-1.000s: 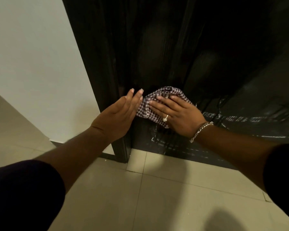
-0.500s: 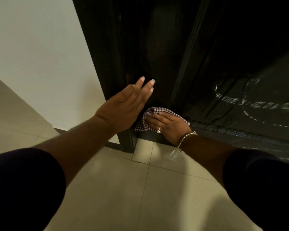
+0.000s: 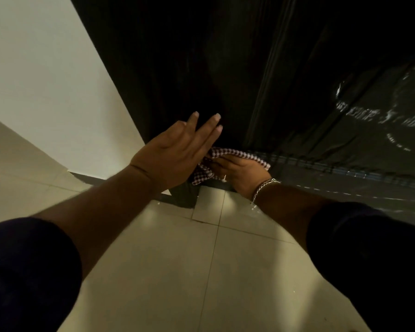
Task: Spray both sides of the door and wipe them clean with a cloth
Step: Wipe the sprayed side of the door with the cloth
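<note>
A dark, glossy door (image 3: 309, 97) fills the upper right, with wet streaks shining on its right part. My right hand (image 3: 240, 174), with a ring and a bracelet, presses a checked cloth (image 3: 225, 155) flat against the bottom edge of the door, just above the floor. My left hand (image 3: 177, 152) is held up in front of the door's left edge with straight, slightly spread fingers and holds nothing. It partly hides the cloth's left end. No spray bottle is in view.
A dark door frame (image 3: 134, 92) stands to the left of the door, next to a white wall (image 3: 41, 80). Pale floor tiles (image 3: 177, 271) run below, with a few drops of liquid near my right wrist.
My right hand has slid the cloth down the door to its bottom edge. My left hand has risen slightly and spread its fingers.
</note>
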